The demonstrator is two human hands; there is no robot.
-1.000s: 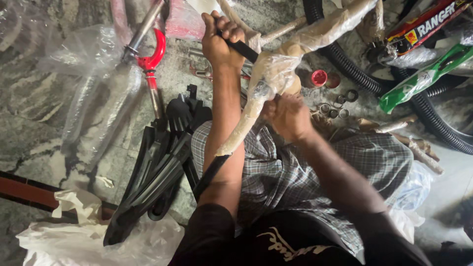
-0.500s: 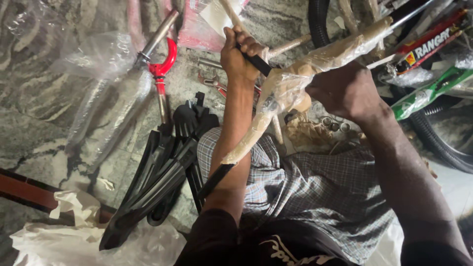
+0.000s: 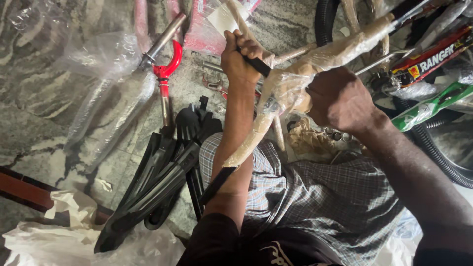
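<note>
We saw one marbled stone floor [image 3: 44, 123] under everything. One bicycle frame wrapped in clear plastic and tan paper [image 3: 290, 88] lay across our lap, above one checked cloth [image 3: 315, 197]. One black tyre [image 3: 433, 148] curved at the right. One stack of black mudguards [image 3: 157, 182] lay left of our knee, near one red-clamped fork [image 3: 165, 74]. Our two hands were on the frame: the right hand [image 3: 340, 98] had its fingers wrapped round the wrapped tube joint; the left hand [image 3: 241, 56] had its fingers clamped on one black tool [image 3: 256, 64].
</note>
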